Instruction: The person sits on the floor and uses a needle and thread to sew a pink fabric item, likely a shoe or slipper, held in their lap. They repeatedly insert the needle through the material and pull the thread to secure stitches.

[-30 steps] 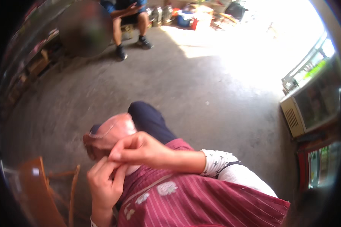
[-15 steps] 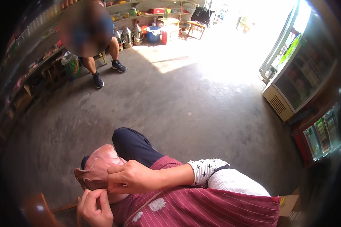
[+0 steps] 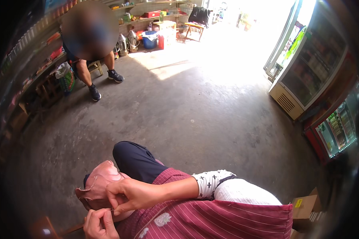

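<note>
The left hand (image 3: 101, 226), cut off below, and the right hand (image 3: 135, 194) are close together, fingertips pinched closed; what's between them I can't make out. Just beyond, pink fabric (image 3: 103, 175), partly hidden, lies beside a navy-trousered knee (image 3: 131, 157). Concrete floor (image 3: 179, 107) spreads to the glass-door refrigerator (image 3: 315, 63).

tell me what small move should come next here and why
Probably hold the left hand steady and ease the right hand slightly back: they are close together beside the pink item, and whatever lies between them is too small to tell.
</note>
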`<state>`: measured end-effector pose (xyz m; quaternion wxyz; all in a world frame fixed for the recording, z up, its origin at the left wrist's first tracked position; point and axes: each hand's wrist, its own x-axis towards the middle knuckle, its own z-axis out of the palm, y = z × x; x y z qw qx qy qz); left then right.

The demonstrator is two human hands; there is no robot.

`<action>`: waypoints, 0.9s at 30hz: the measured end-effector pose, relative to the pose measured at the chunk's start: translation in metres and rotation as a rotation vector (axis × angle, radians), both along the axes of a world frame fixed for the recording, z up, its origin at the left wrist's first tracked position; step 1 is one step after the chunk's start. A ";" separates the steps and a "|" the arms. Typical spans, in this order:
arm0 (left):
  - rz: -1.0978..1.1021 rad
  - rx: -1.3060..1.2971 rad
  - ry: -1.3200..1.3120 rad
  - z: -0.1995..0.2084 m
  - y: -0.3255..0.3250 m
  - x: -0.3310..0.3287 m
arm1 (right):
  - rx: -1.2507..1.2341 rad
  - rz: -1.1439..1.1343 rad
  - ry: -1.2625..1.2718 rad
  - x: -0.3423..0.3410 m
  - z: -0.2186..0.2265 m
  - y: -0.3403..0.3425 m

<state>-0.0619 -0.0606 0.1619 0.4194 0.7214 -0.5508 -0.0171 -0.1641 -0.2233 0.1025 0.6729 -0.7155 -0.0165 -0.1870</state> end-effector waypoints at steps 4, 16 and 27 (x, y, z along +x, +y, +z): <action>-0.001 -0.008 0.048 0.000 0.001 -0.001 | 0.113 0.117 0.078 -0.001 0.008 -0.003; -0.026 0.018 0.232 0.005 0.010 0.002 | 0.723 0.432 -0.129 0.009 0.001 0.002; 0.086 -0.073 0.249 -0.018 0.020 0.029 | 0.588 0.264 0.026 -0.001 -0.003 -0.031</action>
